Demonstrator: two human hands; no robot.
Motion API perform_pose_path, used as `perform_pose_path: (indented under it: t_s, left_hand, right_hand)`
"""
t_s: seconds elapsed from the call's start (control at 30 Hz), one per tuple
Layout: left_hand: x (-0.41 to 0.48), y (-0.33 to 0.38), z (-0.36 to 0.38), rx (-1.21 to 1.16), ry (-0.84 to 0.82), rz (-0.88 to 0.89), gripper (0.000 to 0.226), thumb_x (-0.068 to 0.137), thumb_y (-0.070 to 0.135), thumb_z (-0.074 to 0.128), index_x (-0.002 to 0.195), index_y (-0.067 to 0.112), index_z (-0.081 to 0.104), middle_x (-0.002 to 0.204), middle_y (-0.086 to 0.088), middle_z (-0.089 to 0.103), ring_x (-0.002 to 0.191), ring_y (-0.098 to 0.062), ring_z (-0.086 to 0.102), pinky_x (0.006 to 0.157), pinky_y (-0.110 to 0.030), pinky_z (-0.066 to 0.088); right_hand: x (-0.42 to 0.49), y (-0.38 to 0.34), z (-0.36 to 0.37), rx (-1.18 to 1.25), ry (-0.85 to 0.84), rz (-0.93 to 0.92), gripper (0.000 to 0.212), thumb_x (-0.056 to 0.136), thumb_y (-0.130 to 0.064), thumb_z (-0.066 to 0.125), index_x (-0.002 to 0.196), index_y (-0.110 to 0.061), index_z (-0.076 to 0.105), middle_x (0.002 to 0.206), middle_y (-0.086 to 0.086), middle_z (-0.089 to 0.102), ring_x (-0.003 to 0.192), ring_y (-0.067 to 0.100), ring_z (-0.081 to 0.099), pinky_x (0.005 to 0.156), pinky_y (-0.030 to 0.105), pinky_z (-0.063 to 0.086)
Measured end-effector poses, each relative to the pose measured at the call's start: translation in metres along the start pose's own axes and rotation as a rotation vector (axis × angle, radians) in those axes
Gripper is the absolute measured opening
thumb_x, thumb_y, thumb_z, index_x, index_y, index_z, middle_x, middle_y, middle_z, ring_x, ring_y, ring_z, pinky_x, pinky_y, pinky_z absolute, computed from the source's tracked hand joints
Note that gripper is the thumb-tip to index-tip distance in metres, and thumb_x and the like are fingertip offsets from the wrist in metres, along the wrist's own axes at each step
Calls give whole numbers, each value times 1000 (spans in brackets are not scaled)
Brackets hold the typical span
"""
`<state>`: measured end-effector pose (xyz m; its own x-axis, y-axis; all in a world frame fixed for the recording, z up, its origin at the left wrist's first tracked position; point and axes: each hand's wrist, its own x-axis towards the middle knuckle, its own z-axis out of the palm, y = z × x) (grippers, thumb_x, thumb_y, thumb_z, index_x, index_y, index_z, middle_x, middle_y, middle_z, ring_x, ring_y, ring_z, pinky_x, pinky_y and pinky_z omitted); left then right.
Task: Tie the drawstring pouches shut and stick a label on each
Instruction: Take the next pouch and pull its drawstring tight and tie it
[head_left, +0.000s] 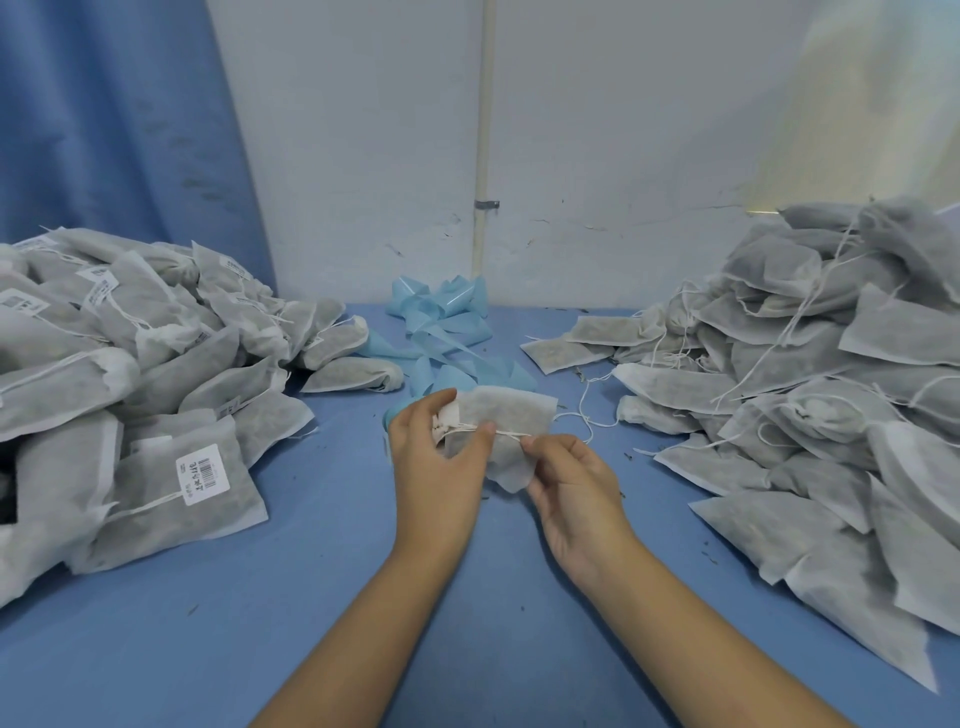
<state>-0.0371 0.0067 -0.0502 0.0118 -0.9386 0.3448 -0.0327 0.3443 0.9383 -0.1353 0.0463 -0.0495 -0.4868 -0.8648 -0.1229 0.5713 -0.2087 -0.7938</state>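
I hold one grey-white drawstring pouch above the middle of the blue table. My left hand grips its gathered neck between thumb and fingers. My right hand pinches the white drawstring, which runs taut across the pouch between both hands. A loose end of string trails off to the right of the pouch. A heap of labelled pouches lies at the left, one showing a white barcode label. A heap of unlabelled pouches with loose strings lies at the right.
Curled light-blue backing strips are piled behind the held pouch, near the white wall. A blue curtain hangs at the back left. A vertical white pipe runs down the wall. Small dark crumbs dot the table.
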Motion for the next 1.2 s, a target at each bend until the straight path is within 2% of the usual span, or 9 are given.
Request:
perform_pose_path:
  t_s: [0.17, 0.27, 0.43, 0.53, 0.7, 0.87, 0.97, 1.1, 1.2]
  left_hand:
    - [1, 8, 4, -259, 101, -216, 57, 76, 12, 78, 121, 23, 45, 121, -1, 56, 105, -12, 60, 94, -30, 49]
    - [1, 10, 7, -364, 156, -341, 45, 77, 10, 77, 115, 10, 53, 110, -9, 66, 88, -16, 66, 84, -33, 55]
    - [1, 9, 7, -492, 148, -410, 37, 78, 8, 74, 112, 10, 58, 108, -12, 68, 98, -26, 67, 93, -46, 52]
    - [3, 7, 3, -526, 151, -397, 39, 80, 4, 72, 114, 8, 54, 109, -15, 67, 100, -30, 67, 93, -49, 52]
    - [7, 3, -6, -496, 136, -353, 39, 78, -3, 71, 111, 10, 54, 103, -10, 67, 92, -23, 67, 88, -43, 54]
    - [12, -4, -20, -323, 64, -177, 42, 77, -11, 62, 100, 23, 53, 94, 3, 64, 77, -2, 64, 67, -14, 49]
    - [11, -12, -30, -210, -24, -82, 52, 75, -15, 59, 98, 31, 53, 92, 12, 67, 85, -4, 64, 70, -14, 47]
    - [12, -20, -43, -138, -5, -41, 46, 74, -15, 50, 88, 27, 61, 77, 22, 67, 73, 3, 60, 64, -8, 45]
    - [11, -19, -47, -68, -69, -28, 45, 75, -11, 42, 81, 27, 67, 87, 23, 70, 83, 5, 62, 71, -12, 46]
  right_hand:
    - [-1, 2, 1, 4, -37, -1, 19, 85, 7, 60, 72, -5, 54, 74, 11, 62, 70, 15, 66, 73, 24, 58]
    - [-3, 3, 3, 30, -74, 12, 17, 85, 6, 61, 74, -6, 55, 78, 12, 63, 73, 16, 67, 77, 26, 58]
    - [-3, 4, 3, 124, -105, 37, 21, 82, 12, 62, 94, -4, 54, 89, 16, 67, 81, 23, 69, 77, 31, 59]
    - [-2, 6, 1, -12, -134, 75, 35, 83, 5, 66, 112, -4, 49, 104, 17, 71, 92, 25, 70, 76, 34, 60]
    - [2, 4, -3, -240, -160, -22, 27, 82, 8, 66, 102, -7, 56, 86, 12, 74, 77, 20, 72, 67, 26, 58]
    - [7, 11, -9, -572, -211, -70, 27, 80, 2, 69, 102, -6, 56, 64, -7, 64, 65, 9, 63, 75, 24, 53]
    - [9, 17, -10, -1000, -169, -278, 29, 76, -1, 65, 99, -18, 57, 84, -9, 63, 69, -4, 55, 63, 9, 41]
    - [13, 22, -11, -1391, -169, -603, 46, 83, -5, 56, 126, -19, 50, 125, -3, 40, 86, 12, 55, 76, 26, 46]
    - [16, 22, -9, -1584, -222, -682, 54, 89, -10, 51, 139, -27, 42, 135, -3, 30, 81, 12, 48, 66, 28, 42]
